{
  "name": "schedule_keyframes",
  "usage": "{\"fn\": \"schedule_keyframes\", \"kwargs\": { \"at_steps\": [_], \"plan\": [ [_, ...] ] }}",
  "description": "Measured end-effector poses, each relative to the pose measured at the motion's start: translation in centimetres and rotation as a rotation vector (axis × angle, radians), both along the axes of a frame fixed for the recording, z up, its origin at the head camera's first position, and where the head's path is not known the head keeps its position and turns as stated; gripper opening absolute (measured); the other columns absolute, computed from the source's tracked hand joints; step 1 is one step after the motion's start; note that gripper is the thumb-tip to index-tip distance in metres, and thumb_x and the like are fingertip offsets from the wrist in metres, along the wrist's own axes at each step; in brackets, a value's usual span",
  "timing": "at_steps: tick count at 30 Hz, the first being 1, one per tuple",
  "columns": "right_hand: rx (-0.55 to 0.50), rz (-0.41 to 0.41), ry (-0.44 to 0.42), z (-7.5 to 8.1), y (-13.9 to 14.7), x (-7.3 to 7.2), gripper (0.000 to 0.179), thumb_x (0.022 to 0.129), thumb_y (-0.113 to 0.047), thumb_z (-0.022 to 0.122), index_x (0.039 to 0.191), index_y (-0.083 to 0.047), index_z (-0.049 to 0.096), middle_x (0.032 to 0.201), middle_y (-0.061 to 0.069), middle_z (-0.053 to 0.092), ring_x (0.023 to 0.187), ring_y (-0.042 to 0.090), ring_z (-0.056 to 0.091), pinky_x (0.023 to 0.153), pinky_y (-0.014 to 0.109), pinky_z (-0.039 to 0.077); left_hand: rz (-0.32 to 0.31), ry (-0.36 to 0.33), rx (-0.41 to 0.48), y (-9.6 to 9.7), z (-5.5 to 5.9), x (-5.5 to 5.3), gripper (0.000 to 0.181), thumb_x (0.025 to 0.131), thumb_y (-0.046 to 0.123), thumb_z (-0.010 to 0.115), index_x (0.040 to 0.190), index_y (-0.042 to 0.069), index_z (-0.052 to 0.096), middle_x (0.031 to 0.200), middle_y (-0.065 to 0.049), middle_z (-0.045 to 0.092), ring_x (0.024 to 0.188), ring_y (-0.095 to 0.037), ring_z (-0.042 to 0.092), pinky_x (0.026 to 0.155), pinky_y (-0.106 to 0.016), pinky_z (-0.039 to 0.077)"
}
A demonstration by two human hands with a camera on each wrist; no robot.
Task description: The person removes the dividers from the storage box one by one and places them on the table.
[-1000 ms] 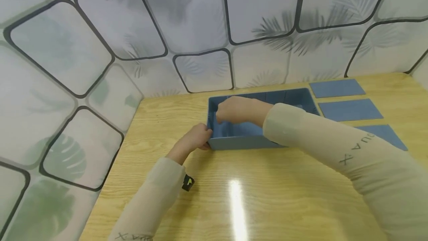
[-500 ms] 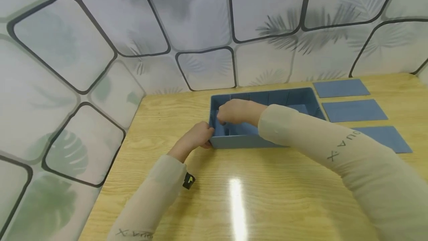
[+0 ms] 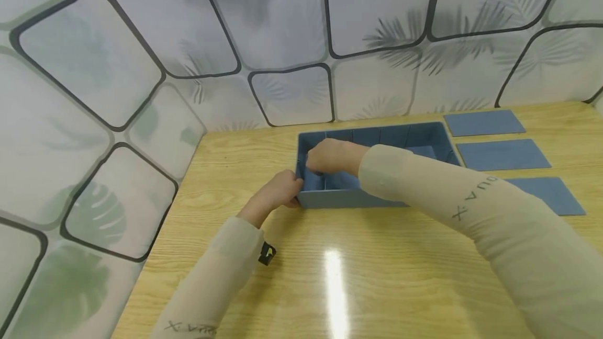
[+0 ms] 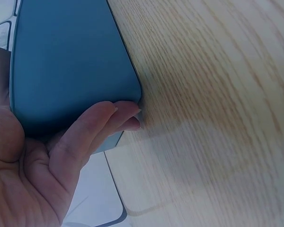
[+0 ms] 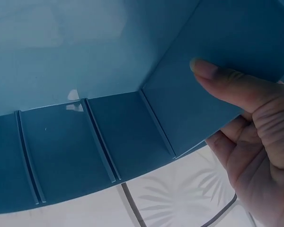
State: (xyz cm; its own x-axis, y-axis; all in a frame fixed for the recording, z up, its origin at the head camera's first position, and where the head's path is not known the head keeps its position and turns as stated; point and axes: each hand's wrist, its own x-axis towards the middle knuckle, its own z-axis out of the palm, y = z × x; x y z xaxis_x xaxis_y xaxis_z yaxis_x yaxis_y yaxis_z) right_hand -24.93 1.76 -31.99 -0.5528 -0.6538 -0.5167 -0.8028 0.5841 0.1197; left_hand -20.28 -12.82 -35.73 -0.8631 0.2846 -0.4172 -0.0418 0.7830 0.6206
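A long blue box (image 3: 377,199) with slotted inner walls lies on the wooden table. My left hand (image 3: 280,190) grips its near left corner; in the left wrist view, the fingers (image 4: 87,125) curl against the end of the box. My right hand (image 3: 332,156) is inside the box, toward the left end. A flat blue divider panel (image 5: 180,106) is pinched there, thumb on one face and the other fingers behind it. One edge of the panel meets the side wall at a slot. From the head, the right hand and sleeve cover much of the panel and the interior.
Three flat blue panels, the far one (image 3: 485,123), the middle one (image 3: 504,154) and the near one (image 3: 551,195), lie right of the box. A patterned wall (image 3: 292,95) stands close behind. The table (image 3: 301,281) shows bare wood in front.
My right hand has sunk slightly into the box, and its forearm has swung a little to the left. The left hand keeps its grip on the corner. The head view has shifted slightly.
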Motion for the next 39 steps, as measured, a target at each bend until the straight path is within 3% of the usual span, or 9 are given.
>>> {"fn": "schedule_keyframes", "kwargs": {
  "at_steps": [9,19,26,32,39],
  "plan": [
    [0.038,0.032,0.039,-1.0,0.0,-0.2,0.026,0.095,-0.004,0.047,0.070,-0.011,0.049,0.065,-0.001,0.040,0.057,0.012,0.038,0.054,0.024,0.033,0.000,0.002,0.008,0.0,-0.3,0.0,0.031,0.095,0.010,0.034,0.085,-0.007,0.058,0.089,-0.025,0.065,0.066,-0.025,0.068,0.059,-0.032,0.058],
    [0.070,0.020,0.023,-0.3,0.0,0.1,0.031,0.094,-0.003,0.050,0.066,-0.013,0.045,0.064,-0.001,0.038,0.055,0.012,0.032,0.052,0.027,0.028,0.012,-0.021,0.040,0.2,0.0,0.3,0.028,0.095,0.009,0.034,0.078,-0.001,0.054,0.092,-0.026,0.065,0.072,-0.030,0.069,0.062,-0.034,0.059],
    [0.087,0.018,0.032,0.2,0.0,0.2,0.023,0.095,-0.004,0.049,0.073,-0.011,0.051,0.068,-0.001,0.042,0.056,0.012,0.031,0.052,0.027,0.028,0.007,-0.018,0.033,0.2,0.0,0.2,0.029,0.096,0.010,0.033,0.072,0.006,0.049,0.091,-0.025,0.065,0.072,-0.029,0.069,0.061,-0.033,0.059],
    [0.065,0.003,0.021,0.9,0.1,0.2,0.018,0.095,-0.003,0.049,0.080,-0.009,0.059,0.072,0.001,0.048,0.058,0.013,0.035,0.053,0.028,0.029,-0.001,-0.037,0.040,0.1,0.2,0.1,0.027,0.097,0.008,0.033,0.079,0.000,0.052,0.090,-0.027,0.064,0.072,-0.030,0.069,0.062,-0.032,0.059],
    [0.031,-0.024,-0.005,1.7,0.6,0.3,0.025,0.095,-0.003,0.049,0.072,-0.013,0.050,0.065,-0.001,0.040,0.055,0.012,0.031,0.051,0.026,0.027,0.001,-0.043,0.031,0.3,0.2,0.2,0.029,0.097,0.009,0.033,0.093,-0.009,0.056,0.094,-0.027,0.063,0.073,-0.030,0.069,0.062,-0.032,0.059]
  ]
}}
